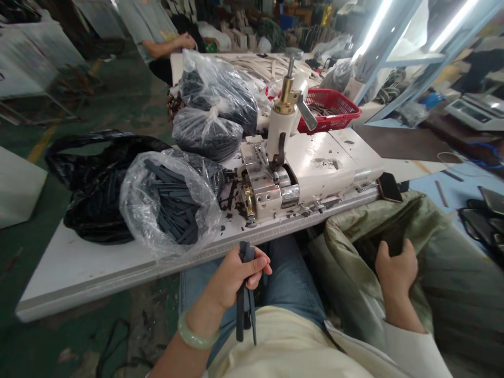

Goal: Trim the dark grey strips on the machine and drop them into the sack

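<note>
Several dark strips [245, 310] hang from my left hand [240, 273], whose fingers are closed around them above my lap. A pale green bangle circles that wrist. My right hand [397, 265] is at the mouth of a green sack [429, 220] on the right, thumb and finger apart, its other fingertips hidden; nothing shows in it. On the table, an open clear plastic bag [129, 194] holds many dark strips [177, 205]. Right of the bag stands a cream machine [326, 163] with a metal work head [270, 194] and dark scraps around it.
A black bag [98, 231] lies at the table's left. Tied clear bags [208, 131] and a red basket [331, 107] stand behind. A phone [389, 187] rests at the table's [79, 278] right edge. Another person [151, 37] sits at the back left.
</note>
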### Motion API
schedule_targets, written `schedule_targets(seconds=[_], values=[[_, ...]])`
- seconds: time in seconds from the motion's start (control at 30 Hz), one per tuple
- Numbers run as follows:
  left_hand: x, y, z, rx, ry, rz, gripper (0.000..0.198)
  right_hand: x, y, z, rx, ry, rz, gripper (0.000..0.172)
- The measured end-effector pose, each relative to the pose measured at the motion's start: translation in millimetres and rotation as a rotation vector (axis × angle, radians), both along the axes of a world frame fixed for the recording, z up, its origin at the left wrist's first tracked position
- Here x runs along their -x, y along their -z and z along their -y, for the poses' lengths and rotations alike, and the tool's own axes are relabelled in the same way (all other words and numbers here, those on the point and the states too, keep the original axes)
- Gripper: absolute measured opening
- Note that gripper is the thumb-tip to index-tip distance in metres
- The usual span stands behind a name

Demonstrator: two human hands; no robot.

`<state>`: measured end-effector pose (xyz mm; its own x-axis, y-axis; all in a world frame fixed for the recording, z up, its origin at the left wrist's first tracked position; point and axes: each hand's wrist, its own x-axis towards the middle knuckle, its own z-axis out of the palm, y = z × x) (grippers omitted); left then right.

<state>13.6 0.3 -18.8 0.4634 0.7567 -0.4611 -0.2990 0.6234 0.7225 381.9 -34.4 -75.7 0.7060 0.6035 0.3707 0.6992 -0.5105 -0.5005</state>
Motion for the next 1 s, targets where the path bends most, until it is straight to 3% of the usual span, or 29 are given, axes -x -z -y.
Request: schedule_targets(seconds=[0.07, 0.17, 0.23, 0.3, 0.37, 0.47, 0.57, 0.7, 1.0], values=[[-7, -0.3, 1, -0.014, 0.033, 0.007, 0.031, 36, -13.1, -3, -0.019, -0.224, -0.276, 0.051], [-15, -1.0, 6, -0.044, 0.09, -0.032, 0.033, 116, -34.5, -20, 0.066, -0.807, -0.838, 0.034], [-16, -0.5, 10, -0.052, 0.107, -0.075, 0.034, 163, -45.7, -32, 0.107, -1.074, -0.944, 0.029], [-14, 1.4, 16, -0.06, 0.109, -0.119, 0.035, 196, -52.6, -38, 0.117, -1.201, -0.871, 0.022], [-10, 4.3, 21, -0.078, 0.096, -0.149, 0.036, 213, -55.1, -40, 0.108, -1.23, -0.794, 0.018], [-5, 8.0, 26, -0.063, 0.051, -0.107, 0.043, 217, -53.2, -38, 0.146, -1.185, -0.891, 0.025], [-4, 7.0, 27, 0.047, 0.011, -0.015, 0.05, 210, -50.1, -37, 0.145, -1.004, -1.055, 0.028], [-4, 0.4, 23, 0.151, 0.021, 0.058, 0.042, 196, -48.5, -40, 0.058, -0.844, -1.341, 0.032], [1, -5.2, 19, 0.3, 0.08, 0.258, 0.038, 191, -44.9, -48, -0.017, -0.804, -1.672, 0.029]])
